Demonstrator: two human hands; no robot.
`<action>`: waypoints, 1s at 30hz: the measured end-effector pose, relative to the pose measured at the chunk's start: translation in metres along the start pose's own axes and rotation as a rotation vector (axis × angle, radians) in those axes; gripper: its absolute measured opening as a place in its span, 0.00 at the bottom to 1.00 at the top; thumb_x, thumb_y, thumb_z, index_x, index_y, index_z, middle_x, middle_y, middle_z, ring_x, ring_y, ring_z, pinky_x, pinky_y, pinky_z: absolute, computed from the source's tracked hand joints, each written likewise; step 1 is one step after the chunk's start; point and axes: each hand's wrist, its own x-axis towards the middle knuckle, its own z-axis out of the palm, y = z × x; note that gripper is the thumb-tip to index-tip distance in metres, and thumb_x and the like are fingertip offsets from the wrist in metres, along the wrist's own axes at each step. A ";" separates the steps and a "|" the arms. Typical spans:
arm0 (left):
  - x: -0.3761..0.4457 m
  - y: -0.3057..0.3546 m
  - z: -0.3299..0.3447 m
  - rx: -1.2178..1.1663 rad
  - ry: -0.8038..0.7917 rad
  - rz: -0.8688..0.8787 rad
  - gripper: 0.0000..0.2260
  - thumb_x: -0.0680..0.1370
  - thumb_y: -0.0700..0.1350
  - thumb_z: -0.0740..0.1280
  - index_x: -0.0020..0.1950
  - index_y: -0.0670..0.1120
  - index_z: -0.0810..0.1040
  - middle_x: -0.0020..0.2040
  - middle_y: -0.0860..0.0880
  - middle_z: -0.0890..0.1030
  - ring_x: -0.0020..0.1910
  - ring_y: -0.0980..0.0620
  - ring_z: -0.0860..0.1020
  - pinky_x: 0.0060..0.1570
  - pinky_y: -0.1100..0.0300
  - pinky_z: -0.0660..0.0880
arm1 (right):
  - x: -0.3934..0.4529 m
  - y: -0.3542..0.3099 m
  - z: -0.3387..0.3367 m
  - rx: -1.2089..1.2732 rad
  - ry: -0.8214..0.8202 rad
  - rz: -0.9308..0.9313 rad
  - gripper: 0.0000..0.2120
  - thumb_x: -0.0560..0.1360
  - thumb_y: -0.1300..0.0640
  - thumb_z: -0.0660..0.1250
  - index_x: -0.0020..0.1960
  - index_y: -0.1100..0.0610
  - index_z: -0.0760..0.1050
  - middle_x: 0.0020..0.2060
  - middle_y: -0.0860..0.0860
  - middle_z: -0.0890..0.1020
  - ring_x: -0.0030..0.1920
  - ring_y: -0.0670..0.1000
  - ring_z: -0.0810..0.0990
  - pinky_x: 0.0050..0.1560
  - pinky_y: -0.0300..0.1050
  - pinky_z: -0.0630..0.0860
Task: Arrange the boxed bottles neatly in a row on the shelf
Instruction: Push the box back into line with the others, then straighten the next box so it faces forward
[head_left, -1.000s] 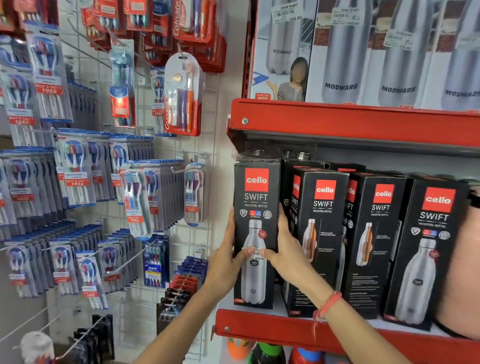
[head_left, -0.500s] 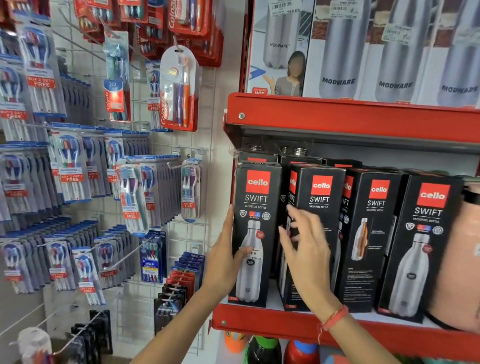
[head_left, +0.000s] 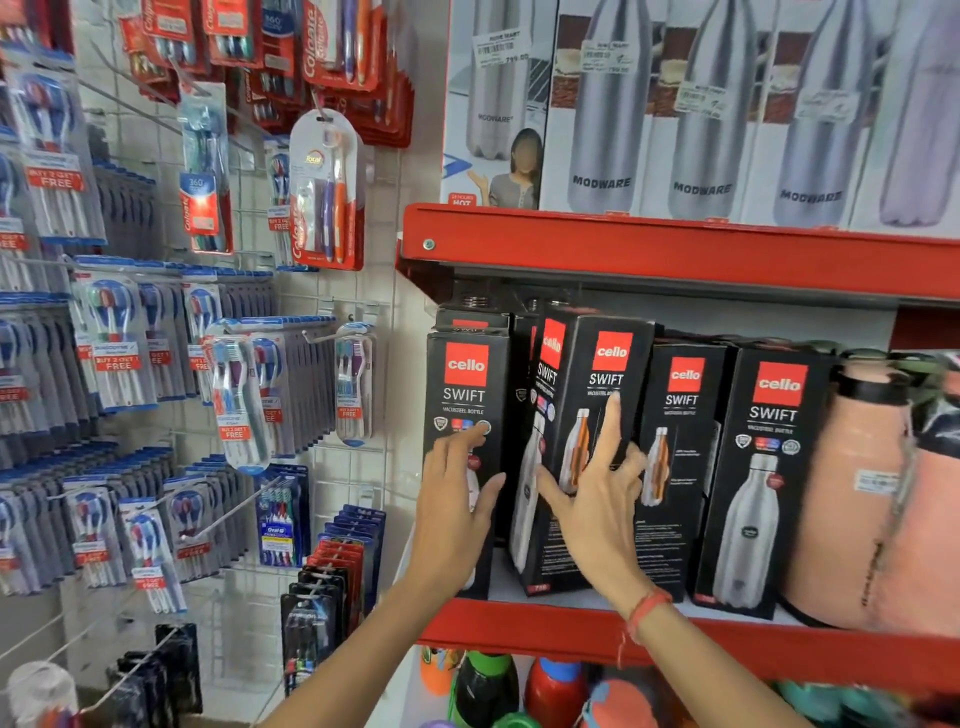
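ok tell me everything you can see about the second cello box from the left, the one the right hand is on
The second Cello box is tall, black, apparently cardboard, with red Cello logos, white SWIFT lettering and bottle pictures. It stands on the red shelf, turned so two faces show and tilted out of line with its neighbours. The right hand lies spread across its front; the left hand rests on the leftmost box.

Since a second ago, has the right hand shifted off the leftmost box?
Yes. The right hand has moved rightward along the red shelf edge, off the leftmost box and onto the second box, fingers spread on it.
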 end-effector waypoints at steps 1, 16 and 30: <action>0.001 0.003 0.001 -0.029 -0.013 -0.012 0.22 0.77 0.42 0.69 0.70 0.47 0.68 0.61 0.48 0.73 0.60 0.55 0.72 0.62 0.56 0.72 | 0.004 -0.001 -0.011 0.029 -0.004 -0.037 0.52 0.71 0.49 0.71 0.70 0.33 0.29 0.70 0.67 0.54 0.70 0.66 0.58 0.62 0.56 0.64; 0.010 0.039 0.030 -0.292 -0.372 -0.124 0.55 0.68 0.44 0.79 0.73 0.69 0.39 0.72 0.58 0.69 0.67 0.47 0.72 0.69 0.41 0.68 | 0.043 0.039 -0.094 0.438 -0.692 -0.138 0.49 0.68 0.41 0.72 0.68 0.25 0.35 0.71 0.27 0.52 0.77 0.46 0.47 0.74 0.64 0.48; 0.004 0.002 0.078 0.111 -0.207 -0.204 0.54 0.73 0.33 0.70 0.70 0.68 0.29 0.63 0.42 0.79 0.30 0.66 0.74 0.33 0.77 0.70 | 0.050 0.044 -0.038 0.406 -0.565 -0.043 0.47 0.77 0.63 0.63 0.70 0.29 0.33 0.66 0.31 0.63 0.67 0.42 0.68 0.70 0.47 0.63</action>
